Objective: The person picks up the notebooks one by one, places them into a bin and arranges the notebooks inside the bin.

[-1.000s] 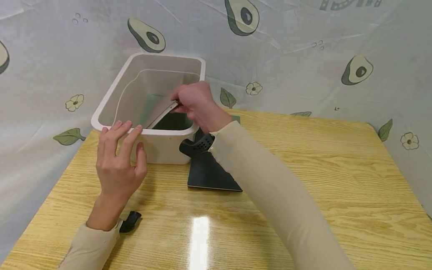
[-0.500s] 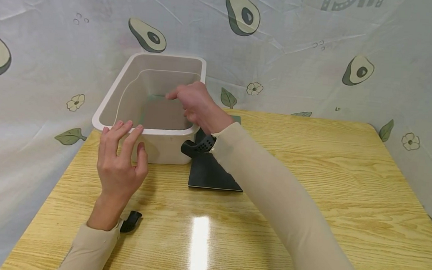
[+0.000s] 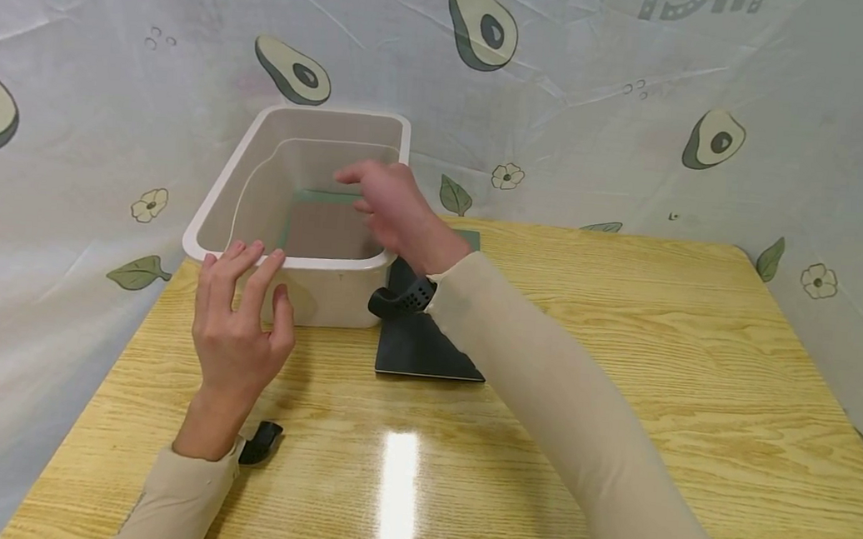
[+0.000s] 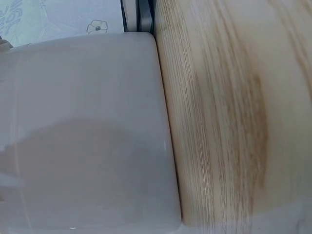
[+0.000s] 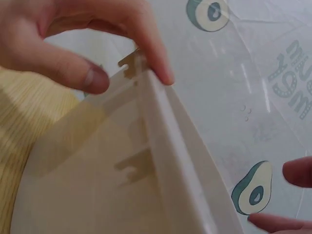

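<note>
A pale plastic bin (image 3: 328,296) stands at the table's back left. Inside lies a flat grey-brown thing (image 3: 325,233), like a book, over something green (image 3: 331,198). The fingertips of my left hand (image 3: 239,331) rest on the bin's near rim, with the thumb in front of the wall. The left wrist view shows only the bin's outer wall (image 4: 92,131) and the table. My right hand (image 3: 394,204) hovers over the bin's right side, forefinger stretched out, holding nothing. At the right wrist view's edge its fingers (image 5: 300,170) stand apart.
A dark, thin-edged book (image 3: 429,349), green at its far end, lies against the bin's right side, partly under the right forearm. The wooden table (image 3: 658,360) meets a curtain (image 3: 578,104) printed with avocados at the back and sides.
The right hand has let go of the flat thing, which went from tilted to lying flat in the bin. The hand has since drawn back slightly right; the left hand has stayed put.
</note>
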